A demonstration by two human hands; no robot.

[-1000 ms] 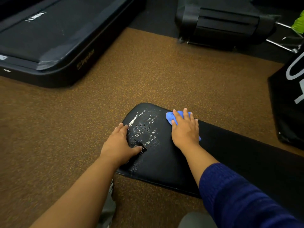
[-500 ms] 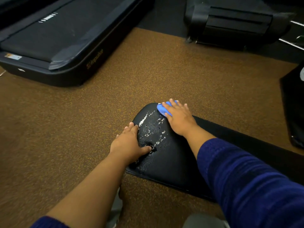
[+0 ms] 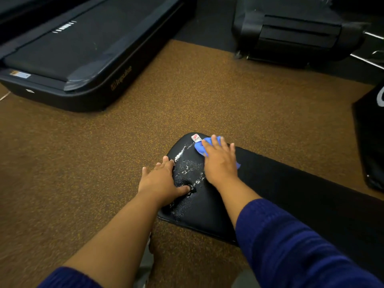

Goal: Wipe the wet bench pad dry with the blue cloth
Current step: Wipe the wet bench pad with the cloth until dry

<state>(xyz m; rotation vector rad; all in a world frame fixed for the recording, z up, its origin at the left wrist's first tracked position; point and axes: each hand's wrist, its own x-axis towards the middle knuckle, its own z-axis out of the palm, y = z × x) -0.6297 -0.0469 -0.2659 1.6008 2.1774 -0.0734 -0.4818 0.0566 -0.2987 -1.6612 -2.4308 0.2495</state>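
Two hands are on the black bench pad (image 3: 209,210). The left hand (image 3: 164,181) stays braced on its near-left edge, fingers straight, thumb in the wet. Water beads (image 3: 187,167) still glisten between the hands. The right hand (image 3: 220,163), fingers flat and slightly apart, has pushed the blue cloth (image 3: 200,148) to the pad's far end, so most of the wiping probably remains.

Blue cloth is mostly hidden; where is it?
Head view: the blue cloth lies under the right hand at the far end of the bench pad, beside its white label.

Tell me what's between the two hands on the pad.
Head view: only a wet patch of droplets on the black bench pad lies between the left hand and the right hand.
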